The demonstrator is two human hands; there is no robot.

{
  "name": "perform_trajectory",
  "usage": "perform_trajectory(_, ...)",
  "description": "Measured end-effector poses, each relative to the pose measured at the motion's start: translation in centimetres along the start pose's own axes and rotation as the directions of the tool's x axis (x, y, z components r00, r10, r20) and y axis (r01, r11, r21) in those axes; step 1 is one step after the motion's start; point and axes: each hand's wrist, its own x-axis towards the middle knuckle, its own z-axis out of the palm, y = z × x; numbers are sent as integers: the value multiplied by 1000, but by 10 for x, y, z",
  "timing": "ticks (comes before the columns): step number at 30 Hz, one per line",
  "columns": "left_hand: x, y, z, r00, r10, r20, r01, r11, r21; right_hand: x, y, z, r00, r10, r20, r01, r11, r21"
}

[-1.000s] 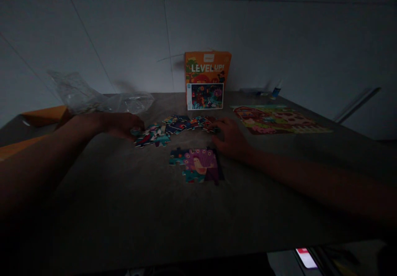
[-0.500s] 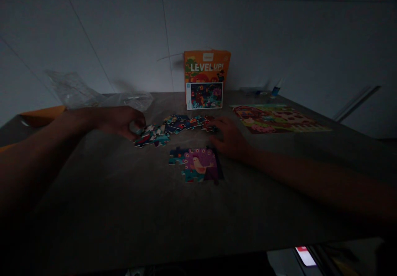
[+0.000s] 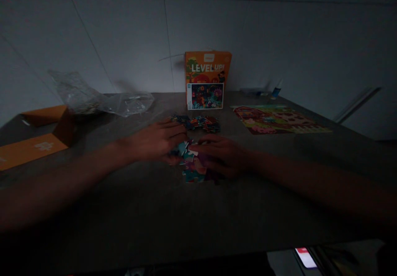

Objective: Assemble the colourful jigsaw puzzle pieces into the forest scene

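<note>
Light: very dim, colours muted, fine detail is lost.
Left hand: the left hand lies palm down at mid-table, fingers curled over a few pieces. Pinched or just covered? I cannot tell in this gloom.
Right hand: the right hand lies flat, fingers stretched out loosely towards the left one, pressing on the patch. Nothing is clasped.
Pieces: flat card with knobbly interlocking outlines, teal and white, right between the two sets of fingertips, touching the patch's far edge.
Patch: several pieces already joined, purple and teal print, lying flat at the table's centre, its near edge peeking out below both hands.
Pile: the pile of loose card pieces sits just beyond the hands, jumbled and overlapping.
Box: the box is orange cardboard, upright against the wall, behind the pile.
Finished puzzle: the finished puzzle is a flat rectangle, far right, well apart from the hands.
Bag: the bag is clear crinkled plastic, far left by the wall.
Carton: the carton is orange card, folded open at the left edge.
Table: the table is grey and matt, bare between hands and near edge, with open stretches both sides of the forearms.
Screen: a lit screen glows below the near edge.
</note>
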Motion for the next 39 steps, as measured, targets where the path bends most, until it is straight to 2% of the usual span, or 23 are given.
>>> perform_trajectory(4, -9, -4, 21, 975, 33, -220, -8, 993, 115, -3, 6, 4, 979, 113, -169, -121, 992, -39)
perform_trajectory(8, -11, 0, 32, 933, 74, -353, 1, 979, 206, -4, 11, 6, 910, 257, -326, -293, 954, -65)
perform_trajectory(11, -10, 5, 31, 922, 75, -380, 2, 980, 198, -4, 14, 5, 874, 312, -373, -358, 932, -59)
perform_trajectory(15, -9, 6, 27, 918, 67, -391, 9, 982, 189, -4, 16, 4, 820, 429, -379, -474, 880, -29)
perform_trajectory(21, -12, 2, 29, 933, 76, -352, -14, 984, 176, -9, 35, 7, 671, 666, -327, -714, 699, -40)
perform_trajectory(23, -13, 2, 29, 931, 101, -351, -30, 979, 201, -11, 43, 10, 648, 705, -287, -748, 660, -69)
perform_trajectory(25, -13, 3, 29, 928, 142, -345, -57, 968, 246, -12, 47, 13, 652, 713, -256, -753, 648, -113)
perform_trajectory(27, -13, 4, 28, 934, 165, -317, -79, 961, 267, -11, 45, 12, 659, 699, -279, -748, 646, -150)
perform_trajectory(29, -13, 4, 27, 949, 157, -272, -83, 961, 264, -10, 37, 10, 699, 641, -318, -702, 698, -138)
perform_trajectory(30, -13, 4, 27, 955, 150, -254, -81, 962, 262, -9, 32, 8, 749, 583, -315, -639, 761, -110)
perform_trajectory(33, -13, 4, 26, 955, 172, -243, -104, 958, 268, -6, 15, 4, 933, 316, -171, -321, 947, -2)
perform_trajectory(34, -12, 4, 26, 949, 193, -250, -123, 955, 269, -5, 10, 3, 963, 232, -138, -235, 972, -7)
perform_trajectory(36, -11, 5, 26, 940, 222, -260, -152, 953, 263, -3, 4, 3, 985, 125, -115, -129, 991, -28)
perform_trajectory(39, -11, 4, 26, 948, 203, -245, -141, 958, 250, -4, 4, 3, 988, 86, -130, -95, 993, -68)
